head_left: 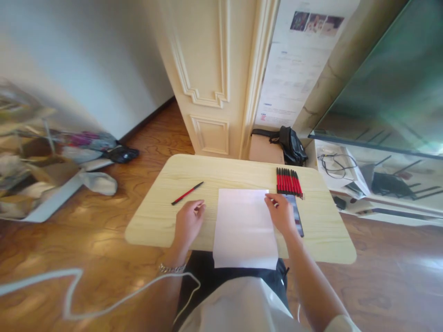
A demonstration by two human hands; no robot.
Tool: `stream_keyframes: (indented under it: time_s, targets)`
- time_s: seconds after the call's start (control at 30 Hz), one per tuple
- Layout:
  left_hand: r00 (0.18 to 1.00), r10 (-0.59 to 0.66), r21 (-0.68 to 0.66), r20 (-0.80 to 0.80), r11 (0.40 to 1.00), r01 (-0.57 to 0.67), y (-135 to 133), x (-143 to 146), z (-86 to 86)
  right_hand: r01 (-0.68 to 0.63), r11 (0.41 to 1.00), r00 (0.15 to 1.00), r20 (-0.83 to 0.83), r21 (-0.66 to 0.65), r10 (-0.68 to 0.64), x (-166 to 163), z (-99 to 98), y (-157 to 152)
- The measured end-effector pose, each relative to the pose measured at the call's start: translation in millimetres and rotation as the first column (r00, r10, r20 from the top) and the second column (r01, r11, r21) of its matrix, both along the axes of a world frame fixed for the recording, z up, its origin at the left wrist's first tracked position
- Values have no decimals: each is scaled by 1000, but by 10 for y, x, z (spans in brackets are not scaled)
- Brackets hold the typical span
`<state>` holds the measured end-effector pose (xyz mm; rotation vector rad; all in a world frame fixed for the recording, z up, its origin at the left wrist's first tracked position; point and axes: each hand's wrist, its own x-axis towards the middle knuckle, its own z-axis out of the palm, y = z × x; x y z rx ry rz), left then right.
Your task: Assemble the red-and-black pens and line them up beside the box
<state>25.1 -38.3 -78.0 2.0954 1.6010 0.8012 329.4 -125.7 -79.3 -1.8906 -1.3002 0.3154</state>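
A white sheet of paper [245, 226] lies on the small wooden table, its near end hanging past the front edge. My right hand [282, 216] is at the sheet's far right corner, thumb and fingertips pinched together on its edge. To the left of the paper, my left hand [189, 222] hovers over the tabletop with loosely curled fingers, a gap between them, and nothing held. Just beyond it lies a single red pen [187, 193] with black ends, set diagonally. A phone [296, 216] lies partly under my right hand and forearm.
Several red and black pens [289, 182] lie side by side at the far right of the table [321, 230]. Behind the table are a black bag [290, 144] and a door [207, 83]. A white cable [138, 291] crosses near my left forearm.
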Motion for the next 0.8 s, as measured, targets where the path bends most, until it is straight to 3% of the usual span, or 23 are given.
stream_keyframes:
  time_s: [0.1,0.17,0.33,0.5,0.63,0.8]
  targets:
    - [983,109,128,-149,988,-90,248,-236,4,-143,989,990,3,-24,144,-426,-54,-29]
    - [966,119,171,-231,982,-81,391,-349,-4,-172,984,984,40,-52,175,-577,-109,-50]
    - [920,101,70,-380,994,-80,599,-468,-50,-171,978,977,110,-117,184,-637,-218,-97]
    - [915,96,12,-392,995,-99,642,-484,-52,-145,979,979,123,-141,163,-616,-258,-91]
    - [923,85,-41,-374,993,-108,499,-425,39,-136,982,982,110,-133,151,-622,-268,-77]
    - [998,-66,-89,-22,994,64,-126,-4,131,-134,984,984,102,-120,146,-622,-262,-66]
